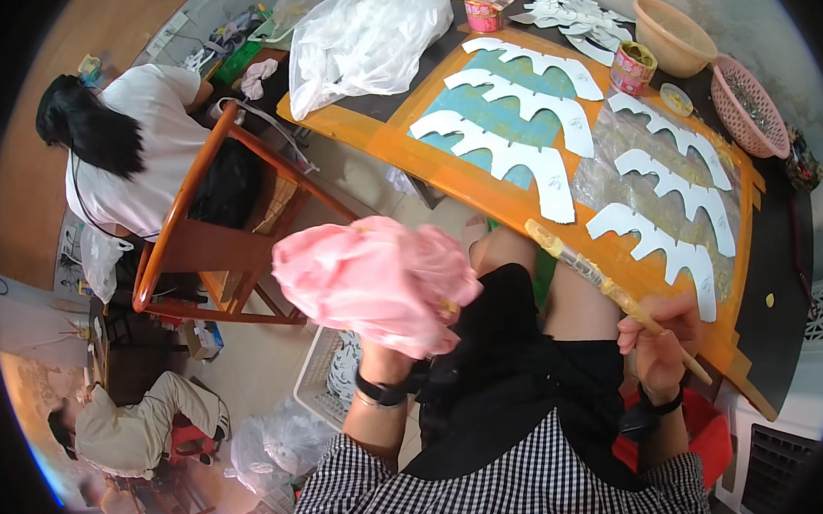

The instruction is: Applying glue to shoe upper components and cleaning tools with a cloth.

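Observation:
A bunched pink cloth piece (376,282) is held up over my lap. My left hand (384,359) is inside or behind it, so the fingers are hidden. My right hand (662,337) grips the wooden handle of a brush (609,288) caked with yellowish residue, its head pointing up and left over the near table edge. Beyond it lie white scalloped pieces (528,162), some on a blue-green sheet (487,104) and some white pieces (673,183) on a clear plastic sheet (598,177).
At the far table edge are a white plastic bag (372,40), a pink tin (631,67), a beige bowl (674,37) and a pink basket (750,104). One person sits left beside a wooden chair (206,240), another lower left. A white basket (316,383) stands by my left arm.

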A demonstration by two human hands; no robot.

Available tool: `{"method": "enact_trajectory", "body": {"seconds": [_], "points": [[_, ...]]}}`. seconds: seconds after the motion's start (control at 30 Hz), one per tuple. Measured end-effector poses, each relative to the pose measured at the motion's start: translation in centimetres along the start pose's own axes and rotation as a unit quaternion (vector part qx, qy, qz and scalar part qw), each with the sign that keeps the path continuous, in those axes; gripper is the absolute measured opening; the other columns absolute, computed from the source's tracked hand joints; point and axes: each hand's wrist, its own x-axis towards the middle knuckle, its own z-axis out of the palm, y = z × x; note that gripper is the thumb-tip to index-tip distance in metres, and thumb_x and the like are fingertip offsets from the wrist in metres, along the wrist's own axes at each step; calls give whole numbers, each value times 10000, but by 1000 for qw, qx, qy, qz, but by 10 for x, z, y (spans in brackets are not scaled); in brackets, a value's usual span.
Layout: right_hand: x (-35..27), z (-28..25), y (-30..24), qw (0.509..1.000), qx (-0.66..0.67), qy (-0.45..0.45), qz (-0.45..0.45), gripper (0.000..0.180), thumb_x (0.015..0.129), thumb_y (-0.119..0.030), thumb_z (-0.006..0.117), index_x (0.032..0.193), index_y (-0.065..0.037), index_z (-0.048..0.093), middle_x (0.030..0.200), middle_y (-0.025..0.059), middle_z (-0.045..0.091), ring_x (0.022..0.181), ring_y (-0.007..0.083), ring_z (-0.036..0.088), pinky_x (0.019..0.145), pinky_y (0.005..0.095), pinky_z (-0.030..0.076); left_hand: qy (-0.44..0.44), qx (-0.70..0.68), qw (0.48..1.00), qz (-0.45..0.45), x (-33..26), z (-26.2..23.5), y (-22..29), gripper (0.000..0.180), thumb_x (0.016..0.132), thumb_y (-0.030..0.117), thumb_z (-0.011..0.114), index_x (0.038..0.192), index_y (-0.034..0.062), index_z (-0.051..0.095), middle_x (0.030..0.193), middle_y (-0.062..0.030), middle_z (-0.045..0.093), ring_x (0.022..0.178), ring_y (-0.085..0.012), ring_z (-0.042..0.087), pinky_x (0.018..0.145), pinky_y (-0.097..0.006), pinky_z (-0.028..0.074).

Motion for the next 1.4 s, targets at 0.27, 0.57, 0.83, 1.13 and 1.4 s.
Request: {"method": "enact_trajectory", "body": {"seconds": [0.27, 0.57, 0.83, 1.13, 1.4], "points": [[3, 19, 7, 994, -12, -98, -37, 205, 889, -98, 608, 1041, 20, 535, 887, 246, 673, 701, 247, 652, 670, 337, 557, -133, 18, 989, -54, 5, 59, 2, 393, 970, 189, 564, 1325, 48, 472, 1269, -99, 544, 1148, -199, 546, 989, -325, 445], [11, 14, -8, 950, -188, -193, -155, 276, 715, 78, 660, 973, -7, 615, 890, 203, 685, 738, 273, 683, 633, 325, 560, -157, -20, 985, -61, 6, 60, -4, 398, 967, 207, 580, 1304, 36, 454, 1233, -81, 544, 1124, -173, 537, 981, -321, 436], [19, 16, -10, 851, -359, -260, -282, 308, 714, 58, 722, 996, -20, 627, 987, 192, 671, 766, 287, 685, 627, 329, 566, -35, 293, 953, -64, 8, 70, 18, 343, 800, 127, 639, 1111, -13, 600, 1096, -152, 603, 1018, -278, 583, 934, -355, 453], [12, -4, -18, 867, -390, -204, -235, 317, 728, 41, 730, 1016, -72, 665, 1064, 194, 646, 797, 293, 659, 645, 335, 551, 8, -274, 959, -66, 15, 0, 14, 453, 1023, 343, 427, 1364, 45, 409, 1305, -105, 528, 1152, -253, 553, 988, -404, 481], [23, 9, -13, 857, -380, -259, -234, 256, 746, -39, 738, 998, -72, 708, 1089, 186, 637, 873, 300, 669, 719, 337, 552, -136, 74, 987, -51, 26, 39, -11, 317, 1023, 204, 433, 1297, 61, 497, 1222, -59, 564, 1109, -165, 553, 950, -295, 452]]}}
